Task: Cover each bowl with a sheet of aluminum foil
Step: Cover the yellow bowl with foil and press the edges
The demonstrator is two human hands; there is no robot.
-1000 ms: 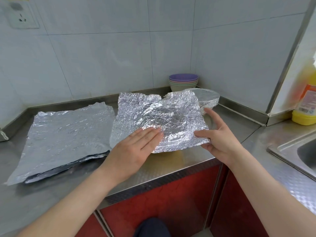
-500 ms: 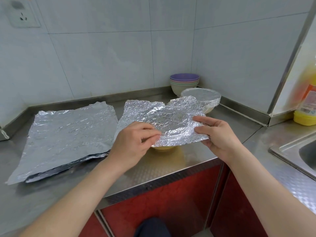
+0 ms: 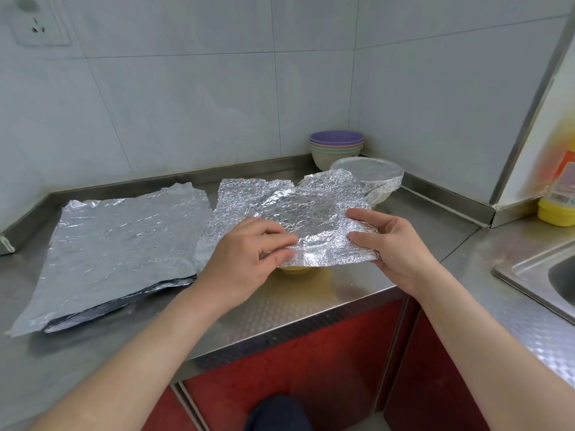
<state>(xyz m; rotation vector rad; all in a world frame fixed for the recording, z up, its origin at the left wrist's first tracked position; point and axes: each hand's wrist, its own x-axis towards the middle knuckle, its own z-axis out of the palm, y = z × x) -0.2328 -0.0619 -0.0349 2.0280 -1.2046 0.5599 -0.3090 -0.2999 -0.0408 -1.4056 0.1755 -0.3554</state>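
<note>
A crinkled foil sheet (image 3: 298, 213) lies draped over a yellowish bowl (image 3: 295, 269), of which only the base shows under the foil's near edge. My left hand (image 3: 245, 256) grips the foil's near-left edge with curled fingers. My right hand (image 3: 389, 241) pinches the foil's right edge between thumb and fingers. Behind them stands a bowl wrapped in foil (image 3: 368, 178). A stack of bare bowls (image 3: 336, 147), purple on top, sits in the corner. A pile of flat foil sheets (image 3: 118, 244) lies at the left.
The steel counter (image 3: 311, 303) ends in a front edge close to the bowl. A sink (image 3: 547, 275) is at the right, with a yellow bottle (image 3: 560, 194) behind it. Tiled walls close the back and right; a socket (image 3: 39, 24) is at the upper left.
My left hand went from lying flat on the foil to gripping its edge. My right hand closed on the right edge, and the foil is folding down around the bowl.
</note>
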